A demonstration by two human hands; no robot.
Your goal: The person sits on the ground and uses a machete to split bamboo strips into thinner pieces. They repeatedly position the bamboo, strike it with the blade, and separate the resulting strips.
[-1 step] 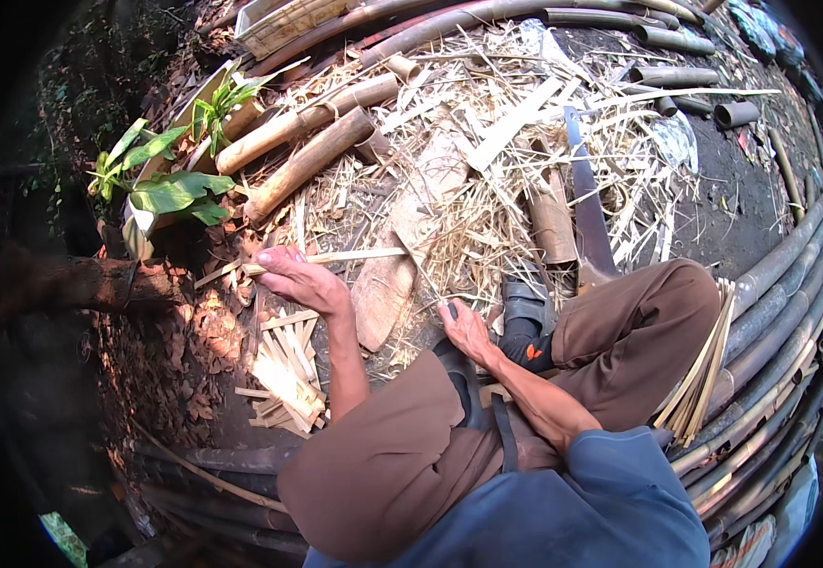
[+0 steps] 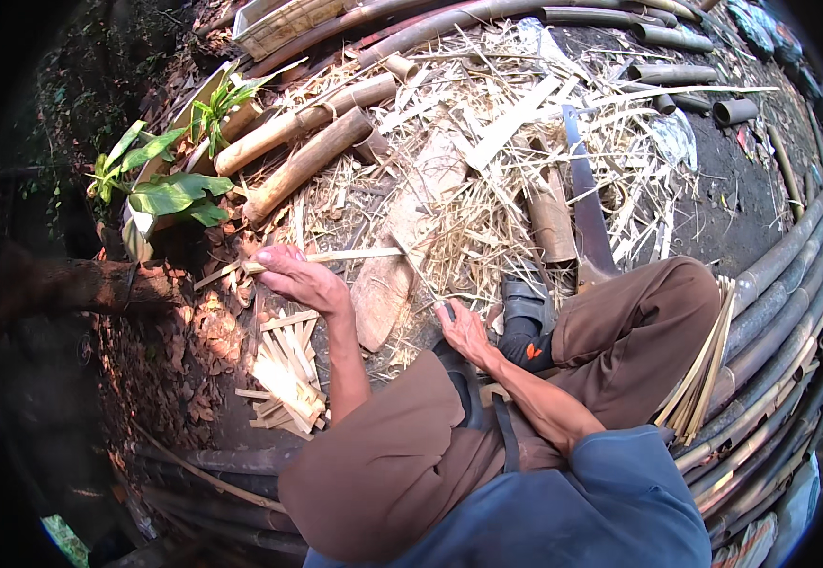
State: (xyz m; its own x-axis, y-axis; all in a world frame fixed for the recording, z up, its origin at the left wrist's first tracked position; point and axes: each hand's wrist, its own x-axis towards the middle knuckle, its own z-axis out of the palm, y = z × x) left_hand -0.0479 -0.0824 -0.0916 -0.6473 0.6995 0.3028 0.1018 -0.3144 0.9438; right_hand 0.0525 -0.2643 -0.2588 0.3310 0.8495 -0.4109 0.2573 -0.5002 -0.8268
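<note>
My left hand (image 2: pixel 296 276) is closed around a pale, thin bamboo strip (image 2: pixel 359 255). The strip points right, across a flat wooden board (image 2: pixel 380 295) on the ground. My right hand (image 2: pixel 466 333) grips the dark handle of a knife, low between my legs. From that fist the narrow knife blade (image 2: pixel 415 263) slants up and left, and the strip's right end meets it near its tip. Below my left hand lies a pile of short split bamboo strips (image 2: pixel 288 374). Shavings (image 2: pixel 478 213) cover the ground beyond the board.
A handsaw (image 2: pixel 587 194) and a bamboo tube (image 2: pixel 552 218) lie beyond my right shoe (image 2: pixel 528 308). Cut bamboo lengths (image 2: pixel 307 163) rest at the far left beside a leafy plant (image 2: pixel 170 192). A strip bundle (image 2: pixel 700 379) leans against long bamboo poles (image 2: pixel 771 322) at right.
My right hand and the knife have shifted very slightly left. My left hand's hold on the bamboo strip looks the same.
</note>
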